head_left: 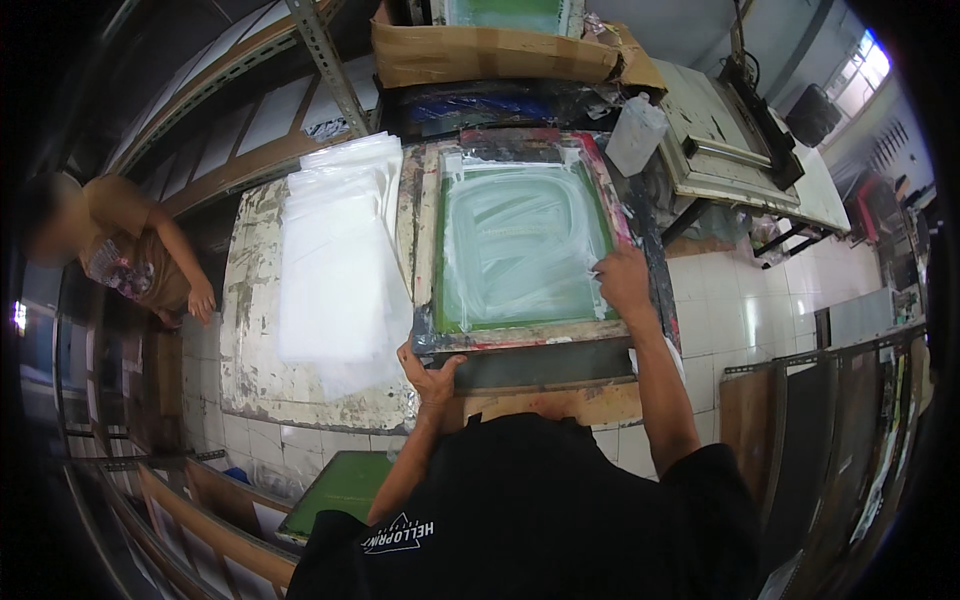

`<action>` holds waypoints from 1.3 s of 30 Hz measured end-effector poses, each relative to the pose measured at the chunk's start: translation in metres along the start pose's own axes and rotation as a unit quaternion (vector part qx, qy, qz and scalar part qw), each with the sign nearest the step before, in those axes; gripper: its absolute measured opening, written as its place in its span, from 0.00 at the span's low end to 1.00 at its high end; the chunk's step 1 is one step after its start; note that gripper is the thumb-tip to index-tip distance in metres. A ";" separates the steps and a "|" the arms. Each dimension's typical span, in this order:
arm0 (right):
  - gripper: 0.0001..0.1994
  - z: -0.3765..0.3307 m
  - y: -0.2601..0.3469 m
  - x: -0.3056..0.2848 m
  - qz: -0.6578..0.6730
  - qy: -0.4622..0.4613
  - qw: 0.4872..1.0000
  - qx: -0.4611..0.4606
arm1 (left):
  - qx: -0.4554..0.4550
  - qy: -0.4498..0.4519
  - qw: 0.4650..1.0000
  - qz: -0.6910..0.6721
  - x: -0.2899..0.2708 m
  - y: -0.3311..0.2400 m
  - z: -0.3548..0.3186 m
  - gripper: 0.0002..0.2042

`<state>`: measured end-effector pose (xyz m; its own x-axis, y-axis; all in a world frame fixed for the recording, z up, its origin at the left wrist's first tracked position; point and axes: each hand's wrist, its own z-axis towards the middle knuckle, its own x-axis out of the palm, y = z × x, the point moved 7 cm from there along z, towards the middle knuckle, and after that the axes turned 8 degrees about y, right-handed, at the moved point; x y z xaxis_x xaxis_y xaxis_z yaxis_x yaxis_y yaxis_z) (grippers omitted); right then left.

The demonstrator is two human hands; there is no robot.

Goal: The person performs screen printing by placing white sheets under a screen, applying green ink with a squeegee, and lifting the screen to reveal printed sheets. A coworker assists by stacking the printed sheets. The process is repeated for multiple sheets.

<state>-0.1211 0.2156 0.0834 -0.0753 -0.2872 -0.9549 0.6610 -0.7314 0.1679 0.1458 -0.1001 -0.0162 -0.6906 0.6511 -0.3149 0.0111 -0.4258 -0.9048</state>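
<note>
A screen-printing frame (428,250) lies on the work table in front of me, its green mesh (520,240) smeared with whitish, wet-looking streaks. At the frame's near left corner is my left hand (430,380), thumb spread away from the fingers, holding nothing that shows. My right hand (625,280) reaches over the frame's right side. Its fingers are bent at the mesh's right edge; whether something small is inside them cannot be made out. Left of the frame rests a stack of white, translucent sheets (335,260).
A translucent plastic jug (637,135) stands beyond the frame's far right corner. Behind is a cardboard box (490,55); at right, another press table (725,150). Racks (215,490) flank me. Another person (140,240) stands at the left. A green screen (345,490) leans low by my left arm.
</note>
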 end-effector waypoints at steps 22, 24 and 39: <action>0.23 -0.048 0.080 0.131 0.971 -0.048 0.178 0.155 | 0.025 0.000 0.999 0.039 -0.026 -0.109 0.057 0.32; 0.23 -0.045 0.114 0.139 0.923 0.006 0.330 0.199 | 0.018 0.005 0.999 0.028 -0.024 -0.103 0.056 0.32; 0.17 -0.121 -0.157 0.114 0.623 -0.215 0.588 0.470 | -0.037 0.033 0.998 -0.034 -0.018 -0.061 0.029 0.40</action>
<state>-0.1432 0.3730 -0.0815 -0.2843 -0.9439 0.1679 -0.2853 0.2505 0.9251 0.1363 -0.1040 0.0526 -0.6428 0.7178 -0.2674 0.0199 -0.3333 -0.9426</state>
